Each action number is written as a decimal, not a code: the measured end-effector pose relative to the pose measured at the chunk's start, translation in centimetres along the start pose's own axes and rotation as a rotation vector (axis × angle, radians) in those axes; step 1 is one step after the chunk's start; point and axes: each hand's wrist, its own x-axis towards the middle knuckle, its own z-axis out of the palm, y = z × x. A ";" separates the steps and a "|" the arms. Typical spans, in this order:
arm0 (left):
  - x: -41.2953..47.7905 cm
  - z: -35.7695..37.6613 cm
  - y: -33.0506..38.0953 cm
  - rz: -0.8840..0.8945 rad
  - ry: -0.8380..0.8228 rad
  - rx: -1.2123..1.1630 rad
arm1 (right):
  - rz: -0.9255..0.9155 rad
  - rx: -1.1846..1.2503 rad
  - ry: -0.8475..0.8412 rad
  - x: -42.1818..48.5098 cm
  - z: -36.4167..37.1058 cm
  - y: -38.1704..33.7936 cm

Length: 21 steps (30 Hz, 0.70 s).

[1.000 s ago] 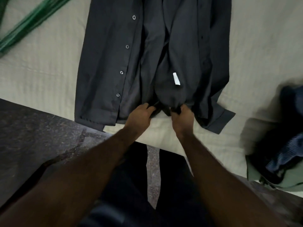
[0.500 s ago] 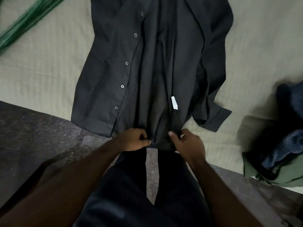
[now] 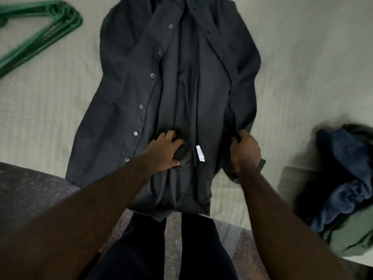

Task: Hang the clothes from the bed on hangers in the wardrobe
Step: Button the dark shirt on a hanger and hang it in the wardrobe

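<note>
A dark grey button-up shirt (image 3: 129, 93) lies open on the pale bed (image 3: 302, 67), its hem hanging over the bed's near edge. A white care label (image 3: 200, 153) shows on its inner side. My left hand (image 3: 164, 151) is on the inner fabric near the button placket, fingers curled into a fold of cloth. My right hand (image 3: 245, 151) grips the shirt's right front panel by the cuff. Several green hangers (image 3: 40, 35) lie stacked at the bed's upper left, away from both hands.
A pile of clothes, dark blue (image 3: 343, 178) over olive green (image 3: 355, 229), sits at the bed's right edge. Dark speckled floor (image 3: 30, 195) runs along the near side, and my dark-trousered legs (image 3: 161, 249) stand against the bed.
The shirt has slid toward me, its hem now over the bed edge. Both hands left the hem: the left moved up onto the inner fabric, the right out to the right panel.
</note>
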 end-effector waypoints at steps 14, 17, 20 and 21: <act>1.4 -0.3 0.0 -0.084 -0.047 -0.182 | -0.090 0.575 0.255 -9.1 -6.4 -0.2; 1.2 -1.1 0.3 -0.084 -0.063 -0.109 | 0.087 0.247 -0.045 -8.3 -2.9 1.8; 0.9 -1.6 1.0 -0.086 -0.108 -0.046 | 0.141 -0.072 -0.288 -7.4 -0.3 0.5; 0.7 -1.7 1.1 -0.079 -0.112 -0.049 | 0.108 -0.051 -0.223 -6.9 0.2 -0.8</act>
